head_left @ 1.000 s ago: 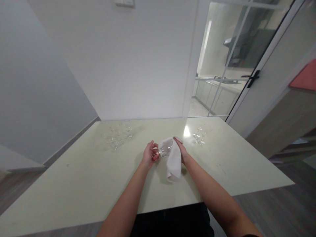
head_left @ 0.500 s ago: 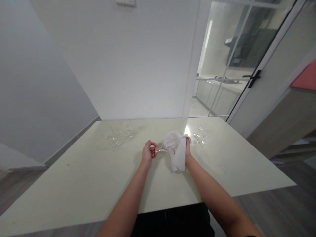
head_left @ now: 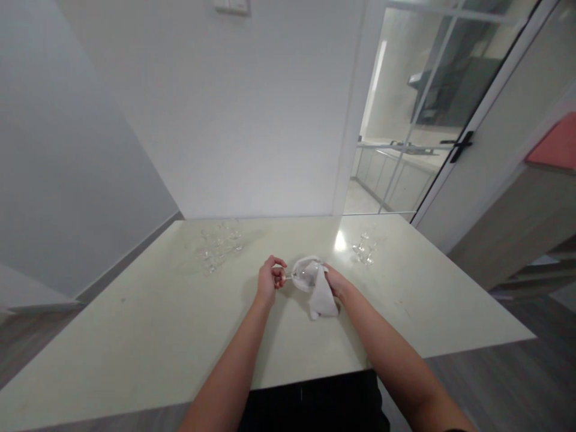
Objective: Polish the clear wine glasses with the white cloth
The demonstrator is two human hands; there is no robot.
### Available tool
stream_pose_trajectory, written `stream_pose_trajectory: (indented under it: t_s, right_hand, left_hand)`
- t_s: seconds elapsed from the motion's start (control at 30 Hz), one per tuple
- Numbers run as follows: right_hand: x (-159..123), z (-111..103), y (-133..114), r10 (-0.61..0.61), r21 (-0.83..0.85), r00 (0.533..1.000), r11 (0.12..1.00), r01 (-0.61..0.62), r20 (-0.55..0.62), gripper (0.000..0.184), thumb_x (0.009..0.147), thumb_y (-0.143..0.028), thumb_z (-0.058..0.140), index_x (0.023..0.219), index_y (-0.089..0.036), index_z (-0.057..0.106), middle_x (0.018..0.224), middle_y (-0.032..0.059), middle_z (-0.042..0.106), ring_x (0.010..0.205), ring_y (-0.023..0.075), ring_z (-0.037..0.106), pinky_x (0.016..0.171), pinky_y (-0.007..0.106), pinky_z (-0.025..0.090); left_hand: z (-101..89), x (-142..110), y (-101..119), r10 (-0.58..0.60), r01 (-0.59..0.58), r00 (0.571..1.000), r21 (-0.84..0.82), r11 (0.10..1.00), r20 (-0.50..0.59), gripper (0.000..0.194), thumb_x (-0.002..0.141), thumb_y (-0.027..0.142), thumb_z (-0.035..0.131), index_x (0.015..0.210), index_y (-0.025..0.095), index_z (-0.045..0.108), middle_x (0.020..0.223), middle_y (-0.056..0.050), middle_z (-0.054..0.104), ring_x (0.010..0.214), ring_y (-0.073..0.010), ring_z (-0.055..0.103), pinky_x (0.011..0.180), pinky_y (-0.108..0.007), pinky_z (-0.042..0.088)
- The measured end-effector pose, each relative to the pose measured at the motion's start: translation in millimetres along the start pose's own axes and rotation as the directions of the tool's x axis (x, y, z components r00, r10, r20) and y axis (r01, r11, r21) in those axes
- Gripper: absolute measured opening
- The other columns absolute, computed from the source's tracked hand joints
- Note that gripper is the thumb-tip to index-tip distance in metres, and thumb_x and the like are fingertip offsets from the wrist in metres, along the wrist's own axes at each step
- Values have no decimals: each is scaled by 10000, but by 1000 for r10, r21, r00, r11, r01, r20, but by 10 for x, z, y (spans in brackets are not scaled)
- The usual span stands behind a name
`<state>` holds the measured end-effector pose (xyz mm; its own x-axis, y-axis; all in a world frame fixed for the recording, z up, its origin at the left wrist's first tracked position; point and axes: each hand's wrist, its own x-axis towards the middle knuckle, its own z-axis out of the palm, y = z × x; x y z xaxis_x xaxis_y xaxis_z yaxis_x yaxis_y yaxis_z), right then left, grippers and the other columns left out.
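Observation:
My left hand point(head_left: 269, 282) pinches the stem of a clear wine glass point(head_left: 303, 275) held sideways above the pale table point(head_left: 135, 336). My right hand point(head_left: 335, 281) grips a white cloth point(head_left: 320, 294) that wraps around the glass's bowl, and the rest of the cloth hangs down toward the table. Both hands meet near the middle of the table.
A cluster of several clear glasses point(head_left: 216, 245) stands at the back left of the table. A few more glasses point(head_left: 364, 247) stand at the back right. A white wall runs behind the table, and a glass door with a black handle point(head_left: 459, 146) is at the right.
My right hand has shifted the cloth around the glass bowl, from spread over the top to bunched lower at the right side. The left hand has stayed on the stem.

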<state>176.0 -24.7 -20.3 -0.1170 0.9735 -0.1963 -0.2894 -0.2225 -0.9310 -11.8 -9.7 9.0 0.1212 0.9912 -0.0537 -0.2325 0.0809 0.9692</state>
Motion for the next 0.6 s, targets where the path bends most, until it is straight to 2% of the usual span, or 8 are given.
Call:
stream_pose_trajectory:
  t_s: [0.1, 0.23, 0.33, 0.43, 0.6]
  right_hand:
    - [-26, 1, -31, 1, -68, 1000, 998, 0, 22, 288, 548, -367, 819, 696, -178, 659, 582, -17, 622, 585, 145, 554, 617, 268, 462]
    - [-22, -49, -39, -23, -181, 999, 983, 30, 42, 231, 583, -341, 813, 677, -188, 667, 588, -24, 607, 660, 167, 586, 708, 304, 499]
    - [-6, -92, -40, -49, -249, 992, 966, 77, 117, 208, 581, -307, 813, 691, -183, 688, 600, -21, 617, 690, 177, 591, 723, 317, 508]
    - [4, -116, -42, -43, -228, 981, 970, 86, 187, 217, 571, -306, 809, 698, -167, 703, 587, -21, 621, 658, 173, 581, 688, 319, 511]
    - [-10, -122, -65, -57, -196, 986, 977, 87, 156, 210, 563, -276, 825, 713, -186, 708, 599, -28, 623, 714, 201, 623, 728, 334, 531]
  left_hand:
    - [-15, -16, -15, 73, -74, 997, 65, 995, 19, 439, 795, 618, 447, 740, 197, 562, 408, 31, 474, 331, -91, 367, 376, -197, 179]
    - [-53, -43, -34, 191, -197, 980, 124, 973, 55, 439, 839, 595, 439, 734, 194, 581, 394, 25, 468, 338, -98, 369, 380, -204, 195]
    - [-67, -51, -38, 199, -208, 977, 117, 971, 80, 463, 847, 614, 459, 729, 188, 597, 394, 20, 473, 340, -98, 374, 384, -207, 203]
    - [-64, -45, -37, 186, -195, 979, 103, 975, 87, 478, 836, 629, 478, 723, 183, 607, 390, 15, 479, 337, -96, 368, 386, -207, 197]
    - [-40, -70, -4, 206, -223, 968, 122, 967, 141, 514, 848, 647, 450, 742, 174, 620, 393, 14, 486, 333, -88, 346, 389, -209, 203]
